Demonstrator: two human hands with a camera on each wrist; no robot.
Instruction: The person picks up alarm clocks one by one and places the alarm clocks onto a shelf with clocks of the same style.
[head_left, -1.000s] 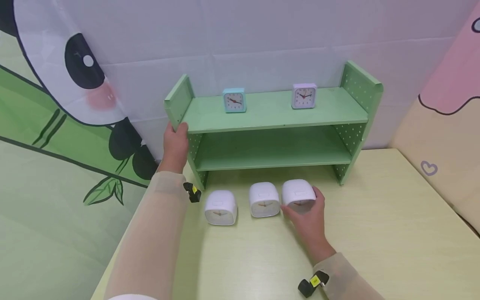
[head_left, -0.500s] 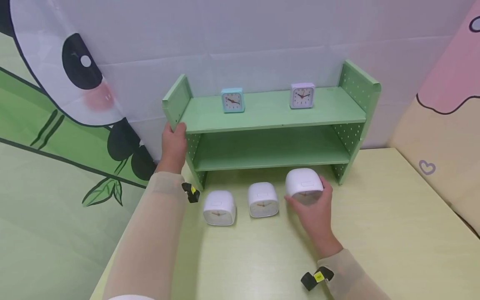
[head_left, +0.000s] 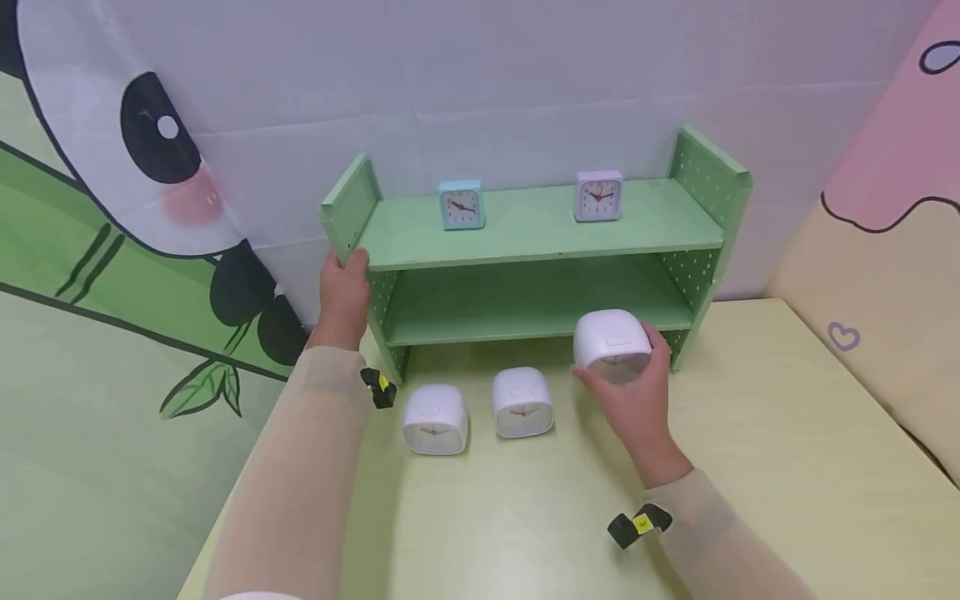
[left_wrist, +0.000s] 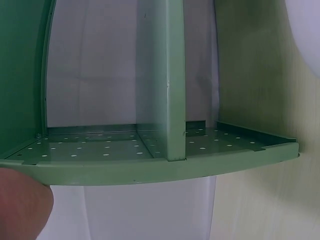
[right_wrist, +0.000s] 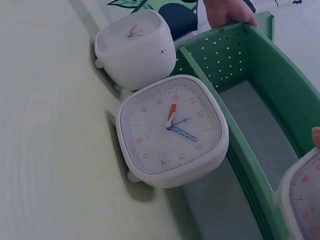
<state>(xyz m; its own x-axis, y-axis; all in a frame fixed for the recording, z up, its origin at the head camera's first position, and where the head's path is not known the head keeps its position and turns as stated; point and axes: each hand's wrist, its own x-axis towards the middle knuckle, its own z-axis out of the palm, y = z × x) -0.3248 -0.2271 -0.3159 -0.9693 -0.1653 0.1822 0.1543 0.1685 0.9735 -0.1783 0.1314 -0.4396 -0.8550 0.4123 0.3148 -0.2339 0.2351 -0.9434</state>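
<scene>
My right hand [head_left: 637,408] grips a white alarm clock [head_left: 611,332] by its sides, thumb on the left. This clock hangs above the table, in front of the lower board of a green two-tier shelf [head_left: 525,242]. At the lower right edge of the right wrist view, part of the held clock [right_wrist: 306,200] shows. My left hand [head_left: 345,296] holds the shelf's left side panel, thumb on the front; its other fingers are mostly hidden. Two similar white clocks, a left one [head_left: 436,417] and a middle one [head_left: 522,400], stand on the table before the shelf.
On the top board stand a small blue clock [head_left: 461,205] and a small purple clock [head_left: 598,197]. The shelf stands on a pale wooden table [head_left: 480,517]. Behind it hangs a printed cloth [head_left: 525,83] with cartoon figures.
My right hand has lifted the white alarm clock off the table, up and slightly right toward the lower board. My left hand stays on the shelf side, and the view has shifted slightly.
</scene>
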